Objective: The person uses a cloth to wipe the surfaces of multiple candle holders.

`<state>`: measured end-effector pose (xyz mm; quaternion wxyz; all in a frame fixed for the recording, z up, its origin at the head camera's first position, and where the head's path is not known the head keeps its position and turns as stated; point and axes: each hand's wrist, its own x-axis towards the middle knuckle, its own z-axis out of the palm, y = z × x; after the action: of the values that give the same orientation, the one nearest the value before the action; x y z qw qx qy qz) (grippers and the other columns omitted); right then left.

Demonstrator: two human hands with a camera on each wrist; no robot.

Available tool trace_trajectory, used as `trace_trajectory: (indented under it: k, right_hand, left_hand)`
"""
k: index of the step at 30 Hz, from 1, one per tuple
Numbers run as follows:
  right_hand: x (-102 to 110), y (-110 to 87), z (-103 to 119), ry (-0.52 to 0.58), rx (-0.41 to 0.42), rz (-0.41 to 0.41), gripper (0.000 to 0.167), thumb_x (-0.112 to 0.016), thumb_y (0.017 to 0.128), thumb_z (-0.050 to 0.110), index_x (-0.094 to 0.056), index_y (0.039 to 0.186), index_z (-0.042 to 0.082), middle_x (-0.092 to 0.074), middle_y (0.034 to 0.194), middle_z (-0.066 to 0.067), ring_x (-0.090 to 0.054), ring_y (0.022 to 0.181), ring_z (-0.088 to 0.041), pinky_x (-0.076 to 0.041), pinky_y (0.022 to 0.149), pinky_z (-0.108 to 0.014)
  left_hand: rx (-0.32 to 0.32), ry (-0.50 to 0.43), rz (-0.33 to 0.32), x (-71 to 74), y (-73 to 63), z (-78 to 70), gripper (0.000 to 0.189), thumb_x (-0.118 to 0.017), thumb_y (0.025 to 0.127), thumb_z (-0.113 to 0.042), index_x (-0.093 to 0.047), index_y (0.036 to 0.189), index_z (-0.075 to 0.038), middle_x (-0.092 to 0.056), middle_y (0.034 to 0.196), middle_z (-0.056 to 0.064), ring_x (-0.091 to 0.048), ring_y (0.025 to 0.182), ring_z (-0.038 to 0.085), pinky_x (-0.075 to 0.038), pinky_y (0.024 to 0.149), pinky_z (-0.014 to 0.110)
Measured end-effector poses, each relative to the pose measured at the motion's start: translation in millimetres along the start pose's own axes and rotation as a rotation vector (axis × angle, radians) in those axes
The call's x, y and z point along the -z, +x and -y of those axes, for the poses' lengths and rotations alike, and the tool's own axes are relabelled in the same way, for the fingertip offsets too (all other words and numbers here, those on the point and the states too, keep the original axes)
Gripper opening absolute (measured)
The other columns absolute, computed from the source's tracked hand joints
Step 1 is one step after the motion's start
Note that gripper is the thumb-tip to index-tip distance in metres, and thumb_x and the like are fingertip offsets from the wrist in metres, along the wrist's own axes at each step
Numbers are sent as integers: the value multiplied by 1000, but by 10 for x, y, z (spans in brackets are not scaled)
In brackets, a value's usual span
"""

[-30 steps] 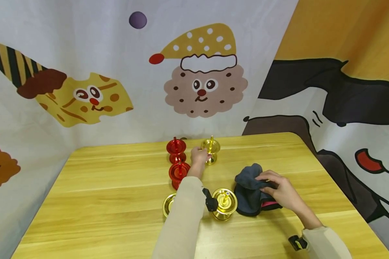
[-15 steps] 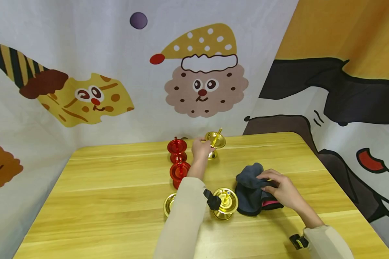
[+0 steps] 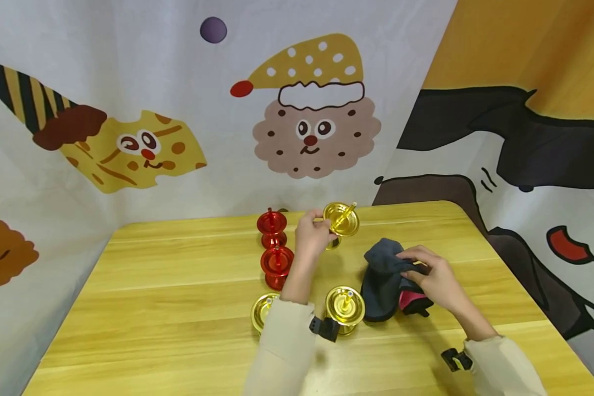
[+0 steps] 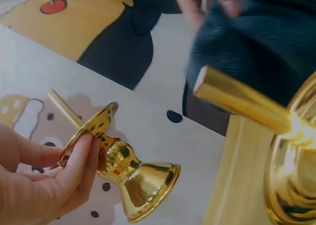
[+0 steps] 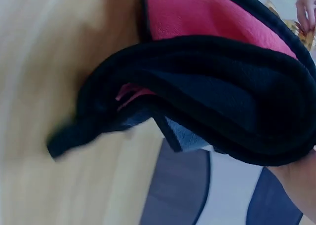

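Gold, shiny and metallic-looking, the candle-holder-shaped stand with a dish, a slim upright stick and a flared foot point(image 3: 341, 224) is pinched at its dish between the thumb and fingers of the left hand point(image 3: 313, 236), near the far edge of the tabletop point(image 3: 153, 308). One second ago it stood upright there; now it leans, its stick pointing up and to the right, and in the left wrist view its foot shows against the curtain, raised off the wood. It has also come nearer to the dark blue-grey cloth with pink lining and black edging point(image 3: 380, 289), which the right hand point(image 3: 438, 278) pinches between thumb and fingers. More of the pink shows than in the earlier frames, and the cloth's near edge now looks lifted. Just left of the cloth, a second gold dish-topped stand point(image 3: 345, 316) is upright; a third gold stand point(image 3: 259, 314) is partly hidden by the beige left sleeve point(image 3: 282, 352). Farther back, left of the left hand, two glossy red stands of like shape, a rear one point(image 3: 272, 224) and a front one point(image 3: 276, 264), stand where they were. Behind everything hangs a white curtain printed with cartoon snacks point(image 3: 153, 66).
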<state>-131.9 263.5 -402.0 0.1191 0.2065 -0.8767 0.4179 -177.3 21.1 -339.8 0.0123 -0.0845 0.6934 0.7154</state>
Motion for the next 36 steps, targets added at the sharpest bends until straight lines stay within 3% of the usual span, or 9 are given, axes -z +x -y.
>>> trace_trajectory:
  k: [6, 9, 15, 23, 28, 36]
  right_hand:
    - [105, 141, 221, 1, -52, -142, 35, -65, 73, -18, -63, 105, -4, -57, 99, -10, -49, 91, 2, -42, 78, -4]
    - [150, 211, 351, 31, -61, -203, 36, -65, 73, -18, -62, 106, -5, -56, 100, -5, -50, 93, -1, -42, 81, -5]
    - [145, 329, 630, 149, 21, -281, 38, -63, 71, -22, -61, 107, -9, -56, 101, -1, -54, 97, -6, -47, 80, -12]
    - [-48, 377, 783, 274, 128, -184, 40, -62, 71, -24, -59, 109, -11, -55, 103, -7, -55, 92, -9, -50, 74, -14]
    - [-161, 374, 747, 303, 134, -87, 45, -64, 70, -23, -57, 113, -10, -53, 108, -14, -53, 95, -9, -49, 75, -14]
    - [-225, 434, 682, 267, 112, 52, 55, -71, 71, -12, -55, 122, -2, -51, 118, -13, -50, 103, -10, -47, 81, -14]
  left_hand:
    - [-5, -13, 75, 68, -217, 68, 24, -50, 90, 3, -53, 114, 8, -57, 94, 19, -63, 73, 23, -56, 70, 33]
    - [-7, -1, 99, 91, -283, 116, 25, -51, 91, 2, -53, 115, 7, -55, 94, 17, -63, 72, 22, -56, 70, 31]
    - [-30, 2, 111, 116, -357, 159, 23, -52, 90, 3, -56, 112, 7, -53, 90, 15, -65, 68, 26, -56, 67, 33]
    - [-86, -17, 119, 129, -414, 177, 20, -51, 89, 6, -57, 108, 8, -53, 90, 16, -65, 67, 30, -56, 64, 35]
    - [-108, -64, 129, 141, -424, 197, 19, -49, 89, 9, -57, 106, 11, -52, 89, 16, -65, 70, 30, -56, 65, 33]
    - [-126, -73, 147, 145, -413, 188, 17, -50, 88, 10, -58, 102, 12, -53, 89, 20, -65, 69, 30, -56, 63, 31]
